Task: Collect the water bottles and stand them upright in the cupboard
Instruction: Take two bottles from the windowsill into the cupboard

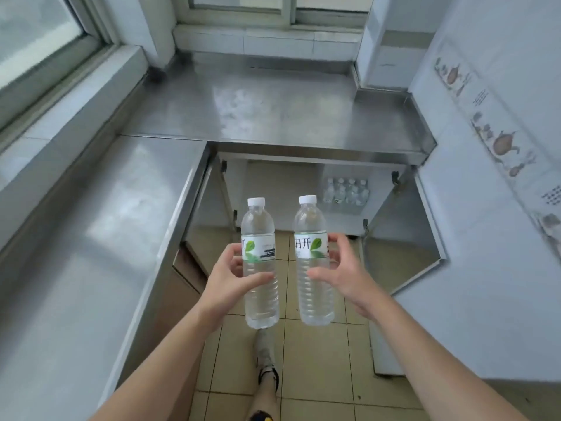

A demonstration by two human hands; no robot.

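I hold two clear water bottles with white caps and green-leaf labels upright in front of me. My left hand (233, 278) grips the left bottle (259, 238) around its middle. My right hand (343, 275) grips the right bottle (311, 238) the same way. Beyond them the cupboard (273, 183) under the steel counter stands with both doors swung open. Inside it, at the back right, several bottles (346, 191) stand upright in a group.
An L-shaped steel counter (273, 107) runs along the left and far side, with windows above it. The open cupboard doors (403, 238) jut out on both sides. A white tiled wall is on the right. My leg and foot (265, 354) are on the tiled floor below.
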